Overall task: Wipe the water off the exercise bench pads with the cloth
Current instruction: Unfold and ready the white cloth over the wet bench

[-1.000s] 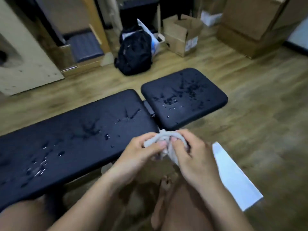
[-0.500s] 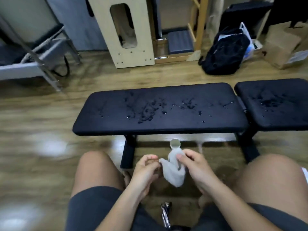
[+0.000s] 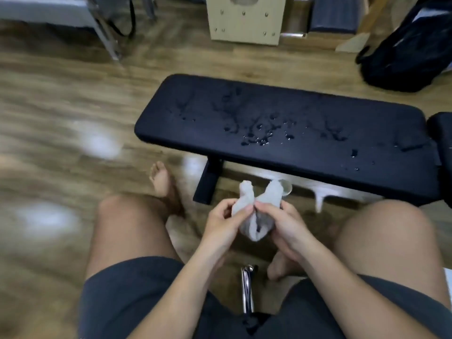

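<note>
A long black bench pad (image 3: pixel 281 123) lies in front of me, dotted with water drops along its middle and right part. Only the edge of a second black pad (image 3: pixel 442 143) shows at the far right. I sit facing the bench with both hands between my knees. My left hand (image 3: pixel 223 225) and my right hand (image 3: pixel 285 225) pinch a small bunched white cloth (image 3: pixel 254 211) together, below the pad's near edge and apart from it. Two corners of the cloth stick up.
A black backpack (image 3: pixel 411 52) lies on the wooden floor at the back right. A plywood box (image 3: pixel 244 23) and a metal-framed seat (image 3: pixel 73 13) stand behind the bench. A chrome bar (image 3: pixel 247 287) rises between my thighs. My bare foot (image 3: pixel 161 179) rests left of the bench leg.
The view has swung left and tilted down, so the long pad now fills the right half. Both hands keep the cloth and have bunched it so two corners stand up.
</note>
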{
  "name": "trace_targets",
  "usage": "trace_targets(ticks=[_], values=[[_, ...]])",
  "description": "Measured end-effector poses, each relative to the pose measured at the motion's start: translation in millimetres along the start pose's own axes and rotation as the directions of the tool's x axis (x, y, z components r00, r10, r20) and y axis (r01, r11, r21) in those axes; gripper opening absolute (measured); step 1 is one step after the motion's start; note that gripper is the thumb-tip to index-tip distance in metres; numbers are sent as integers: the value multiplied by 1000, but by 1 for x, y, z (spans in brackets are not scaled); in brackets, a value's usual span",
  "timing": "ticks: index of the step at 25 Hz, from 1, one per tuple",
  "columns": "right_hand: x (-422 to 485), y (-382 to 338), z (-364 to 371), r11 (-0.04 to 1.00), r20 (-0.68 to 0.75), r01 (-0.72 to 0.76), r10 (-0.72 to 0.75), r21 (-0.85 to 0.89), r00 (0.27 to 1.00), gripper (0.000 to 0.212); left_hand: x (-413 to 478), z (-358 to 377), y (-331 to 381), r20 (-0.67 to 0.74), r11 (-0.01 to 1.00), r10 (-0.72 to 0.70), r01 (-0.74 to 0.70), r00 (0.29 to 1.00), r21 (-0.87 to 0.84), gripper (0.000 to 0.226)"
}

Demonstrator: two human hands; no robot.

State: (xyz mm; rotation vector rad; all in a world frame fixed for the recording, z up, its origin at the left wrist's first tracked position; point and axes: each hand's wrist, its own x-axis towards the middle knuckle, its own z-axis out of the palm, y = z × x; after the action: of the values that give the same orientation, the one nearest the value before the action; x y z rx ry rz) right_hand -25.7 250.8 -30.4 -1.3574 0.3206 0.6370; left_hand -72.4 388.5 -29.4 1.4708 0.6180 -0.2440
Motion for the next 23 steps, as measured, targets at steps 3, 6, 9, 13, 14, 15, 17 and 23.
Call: trace_targets(ticks=[3,6,9,13,14,15,17,23], values=[[23,8,32,995,-36,-9,5,-99,999,24,23,-8,-2,-23,997,-61,60,998,-57,22],[46,2,60,989,-115,-72,87,130,989,35,57,-7,5,-191,999,46,-49,980,-11,33],[71,-24,80,937,-118,-101,148,334,982,34,93,-16,19,-242,970,233,-207,942,131,35],[94,-43,101,901,-118,-34,94,432,989,26,116,-33,47,-224,940,339,-316,914,133,32],[99,-47,105,895,-116,-9,68,447,991,26,122,-40,51,-212,932,360,-340,909,126,32],[102,-52,111,888,-105,12,41,459,994,27,128,-47,56,-195,930,367,-355,909,95,33],[107,-61,122,878,-79,31,8,478,997,30,136,-65,65,-169,933,353,-359,920,-5,34],[120,-71,156,945,-213,114,-49,307,976,24,165,-118,86,-242,942,101,-172,965,-289,17]])
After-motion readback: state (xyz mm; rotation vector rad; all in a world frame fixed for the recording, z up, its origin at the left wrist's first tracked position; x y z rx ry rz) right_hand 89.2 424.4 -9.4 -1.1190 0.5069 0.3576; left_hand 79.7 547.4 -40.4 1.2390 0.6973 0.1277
